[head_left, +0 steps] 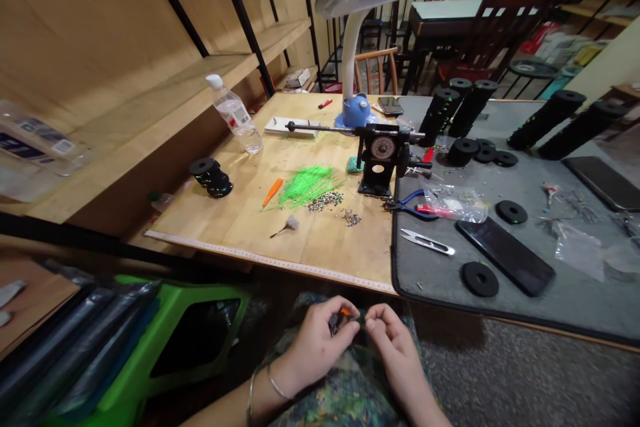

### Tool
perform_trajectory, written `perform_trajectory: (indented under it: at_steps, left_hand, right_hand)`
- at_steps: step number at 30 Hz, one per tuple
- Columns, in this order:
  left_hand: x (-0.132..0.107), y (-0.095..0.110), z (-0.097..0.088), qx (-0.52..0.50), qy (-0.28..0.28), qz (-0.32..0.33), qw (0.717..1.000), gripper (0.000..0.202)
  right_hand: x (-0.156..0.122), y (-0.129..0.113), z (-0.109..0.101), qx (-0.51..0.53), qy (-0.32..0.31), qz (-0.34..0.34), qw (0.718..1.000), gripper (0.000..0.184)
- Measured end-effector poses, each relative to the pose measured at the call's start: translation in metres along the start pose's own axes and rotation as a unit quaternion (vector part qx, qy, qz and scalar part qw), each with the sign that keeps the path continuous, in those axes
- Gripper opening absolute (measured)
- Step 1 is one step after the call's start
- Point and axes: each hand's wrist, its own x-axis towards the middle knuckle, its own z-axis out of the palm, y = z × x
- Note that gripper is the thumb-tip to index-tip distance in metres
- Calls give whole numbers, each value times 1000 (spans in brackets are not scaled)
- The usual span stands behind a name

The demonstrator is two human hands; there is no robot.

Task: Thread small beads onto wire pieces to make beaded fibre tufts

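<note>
My left hand (320, 341) and my right hand (394, 345) are close together over my lap, below the table's front edge. The left fingers curl round a small dark thing with an orange patch (345, 312), mostly hidden by the fingers. My right thumb and forefinger are pinched together beside the left fingertips; whatever is between them is too small to make out. On the wooden table ahead lie bright green strands (309, 185), coloured beads (326, 201), an orange-handled tool (272, 193) and a black hand-cranked winder with a dial (379, 160).
A desk lamp (356, 110) and a water bottle (236, 117) stand behind. The grey mat (520, 310) on the right carries thread snips (427, 242), blue-handled pliers (413, 203), a phone (506, 255), black foam discs (480, 279) and stacked foam rolls (547, 120). A green plastic stool (200, 287) stands left.
</note>
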Motion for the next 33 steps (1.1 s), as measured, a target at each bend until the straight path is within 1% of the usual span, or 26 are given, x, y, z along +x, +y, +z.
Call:
perform_trajectory:
  at_steps: [2, 4, 6, 9, 13, 19, 21, 25, 27, 29, 31, 33]
  left_hand:
    - [2, 1, -5, 13, 13, 6, 1000, 7]
    - [4, 2, -10, 12, 12, 13, 1000, 5]
    - [6, 3, -13, 0, 2, 10, 1000, 6]
    - [10, 2, -16, -28, 2, -12, 1000, 9]
    - [14, -3, -17, -62, 43, -32, 997, 12]
    - [19, 0, -20, -93, 64, -26, 993, 16]
    - [21, 2, -25, -100, 79, -20, 992, 17]
    - [23, 3, -41, -108, 124, -17, 986, 18]
    - [23, 4, -47, -108, 105, -21, 988, 19]
    - [20, 5, -47, -109, 53, -26, 992, 19]
    - [17, 6, -43, -113, 3, -35, 993, 17]
    - [13, 8, -36, -122, -33, -50, 991, 18]
  right_hand:
    - [0, -1, -2, -47, -19, 2, 999, 22]
    - [0, -1, -3, -88, -40, 1, 995, 18]
    - [0, -1, -3, -103, -38, -11, 994, 17]
    - [0, 0, -3, -102, -16, -31, 994, 13]
    - [-2, -1, -6, -117, -12, -44, 992, 13]
    - [-4, -7, -7, -107, 7, -41, 993, 15]
    - [-4, -8, -8, -93, 15, -37, 995, 16]
    - [-4, -8, -10, -57, 29, -26, 998, 18]
    - [-4, -8, -11, -28, 20, -9, 999, 20]
    - [-5, -9, -11, 0, 4, 8, 1000, 22]
    - [-5, -10, -10, 15, -3, 15, 1000, 23]
    - [-5, -12, -9, 18, -3, 13, 1000, 24]
